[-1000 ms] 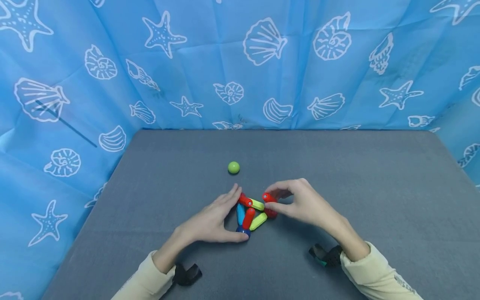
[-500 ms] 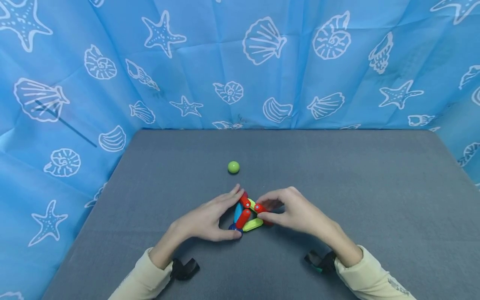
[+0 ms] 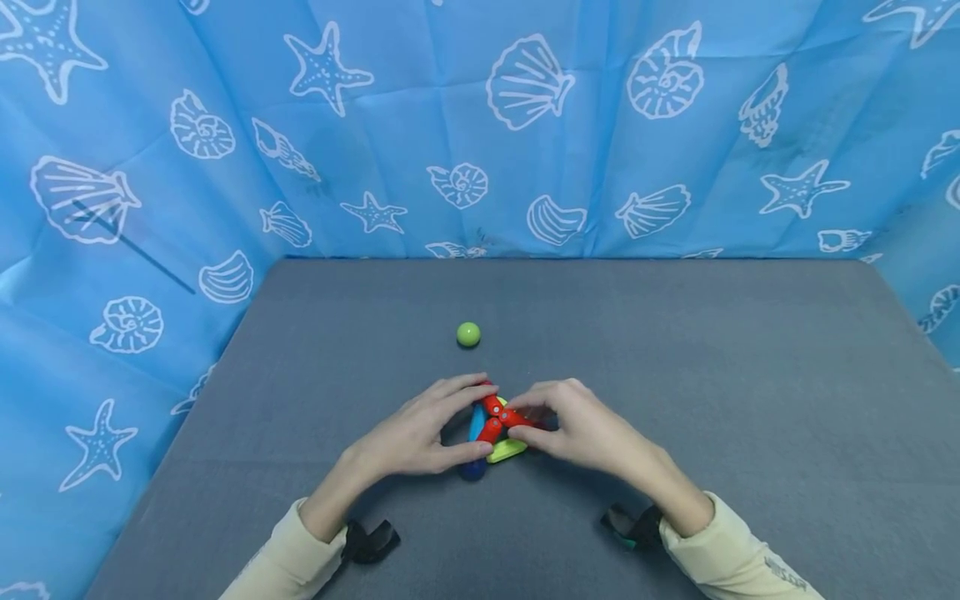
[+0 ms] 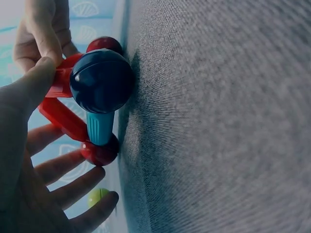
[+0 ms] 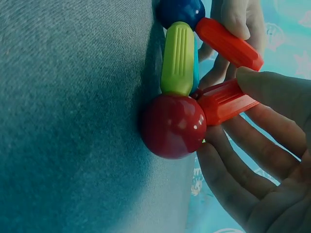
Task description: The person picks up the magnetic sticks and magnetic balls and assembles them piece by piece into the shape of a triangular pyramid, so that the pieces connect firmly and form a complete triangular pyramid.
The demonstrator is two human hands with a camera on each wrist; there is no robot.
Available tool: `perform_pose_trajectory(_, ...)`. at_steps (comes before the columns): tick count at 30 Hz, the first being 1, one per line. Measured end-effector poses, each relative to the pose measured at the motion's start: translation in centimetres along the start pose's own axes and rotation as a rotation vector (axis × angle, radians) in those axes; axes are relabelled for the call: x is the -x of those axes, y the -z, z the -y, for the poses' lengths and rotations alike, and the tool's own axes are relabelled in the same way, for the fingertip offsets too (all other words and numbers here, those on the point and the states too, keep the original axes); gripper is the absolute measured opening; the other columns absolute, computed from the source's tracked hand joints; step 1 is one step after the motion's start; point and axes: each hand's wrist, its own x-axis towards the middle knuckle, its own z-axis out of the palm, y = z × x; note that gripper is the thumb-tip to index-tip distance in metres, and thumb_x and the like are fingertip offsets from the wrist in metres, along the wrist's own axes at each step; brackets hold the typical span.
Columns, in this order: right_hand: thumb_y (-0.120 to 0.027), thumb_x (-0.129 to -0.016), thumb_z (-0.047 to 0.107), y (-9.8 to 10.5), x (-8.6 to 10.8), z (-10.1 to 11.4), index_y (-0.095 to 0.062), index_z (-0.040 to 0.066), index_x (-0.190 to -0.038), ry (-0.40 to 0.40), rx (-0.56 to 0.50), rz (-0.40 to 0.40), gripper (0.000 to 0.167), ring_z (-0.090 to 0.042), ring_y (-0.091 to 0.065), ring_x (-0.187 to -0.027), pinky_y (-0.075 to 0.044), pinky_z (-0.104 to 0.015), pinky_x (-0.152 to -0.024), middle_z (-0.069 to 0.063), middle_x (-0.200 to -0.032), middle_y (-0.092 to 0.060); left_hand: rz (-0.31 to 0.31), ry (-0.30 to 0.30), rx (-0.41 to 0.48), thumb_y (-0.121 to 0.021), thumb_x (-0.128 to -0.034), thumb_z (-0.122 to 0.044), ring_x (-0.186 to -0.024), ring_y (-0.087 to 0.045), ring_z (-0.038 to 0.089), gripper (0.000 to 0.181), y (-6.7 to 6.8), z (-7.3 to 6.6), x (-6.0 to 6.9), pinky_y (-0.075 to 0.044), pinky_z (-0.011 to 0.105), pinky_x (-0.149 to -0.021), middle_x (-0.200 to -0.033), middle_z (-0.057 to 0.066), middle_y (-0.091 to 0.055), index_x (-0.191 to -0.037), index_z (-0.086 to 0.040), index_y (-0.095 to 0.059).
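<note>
Magnetic rods and balls form a triangular frame on the table. Its base has a dark blue ball [image 4: 102, 80], a red ball [image 5: 172, 126] and another red ball [image 4: 100, 151], joined by a light blue rod [image 4: 100, 128] and yellow-green rods [image 3: 507, 451]. Three red magnetic rods lean inward from the balls, their tops meeting or nearly so. My left hand [image 3: 423, 429] holds two of them, thumb on the rod above the blue ball and index finger at the far rod [image 4: 65, 119]. My right hand [image 3: 588, 425] pinches the third rod [image 5: 226, 102].
A loose green ball [image 3: 468, 335] lies beyond the frame on the grey table [image 3: 675, 333]. A blue curtain [image 3: 420, 125] with shells and starfish hangs at the back and sides. Black straps [image 3: 371, 542] are on both wrists.
My right hand has moved left, tilting its red rod inward. My left thumb has gone from the blue ball to the near red rod. The rod tops have come together.
</note>
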Motion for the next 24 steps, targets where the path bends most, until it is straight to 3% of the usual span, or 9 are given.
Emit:
perform_pose_trajectory(7,-0.076,-0.093,0.017,-0.2,0.1,0.0,-0.075,0.005,-0.118,-0.009,-0.014,-0.003,0.028,-0.001,-0.061,-0.076,-0.054,-0.02,-0.068,-0.003,-0.098,-0.076,-0.003,0.004,-0.003,-0.069,-0.0942,-0.049,-0.151,-0.037,0.029,0.072,0.0,0.0,0.1,-0.039,0.061,-0.116,-0.166,0.005,-0.035,-0.155,-0.022,-0.043)
perform_pose_trajectory(15,-0.078,-0.091,0.019,-1.0,-0.2,0.1,-0.074,0.007,-0.12,0.008,-0.029,0.007,0.031,-0.001,-0.062,-0.079,-0.057,-0.022,-0.073,-0.002,-0.1,-0.076,0.111,0.06,-0.017,-0.08,-0.0813,-0.057,-0.153,-0.032,0.025,0.104,0.4,0.3,0.4,-0.038,0.056,-0.119,-0.172,0.001,-0.019,-0.163,-0.023,-0.025)
perform_pose_trajectory(20,-0.077,-0.092,0.022,-1.3,-0.6,0.1,-0.074,0.009,-0.12,0.037,-0.044,0.008,0.031,-0.002,-0.059,-0.073,-0.055,-0.022,-0.067,0.001,-0.093,-0.074,0.127,0.087,-0.006,-0.08,-0.0826,-0.052,-0.153,-0.032,0.025,0.103,0.8,0.6,0.7,-0.038,0.057,-0.119,-0.172,0.0,-0.02,-0.163,-0.022,-0.023)
perform_pose_trajectory(24,-0.074,-0.095,0.026,-1.2,-1.2,-0.1,-0.074,0.009,-0.121,0.042,-0.072,-0.005,0.031,-0.003,-0.064,-0.076,-0.057,-0.022,-0.07,0.001,-0.094,-0.074,0.132,0.091,0.012,-0.079,-0.0843,-0.045,-0.154,-0.031,0.028,0.102,1.1,0.9,1.1,-0.036,0.059,-0.119,-0.173,0.0,-0.018,-0.164,-0.021,-0.021)
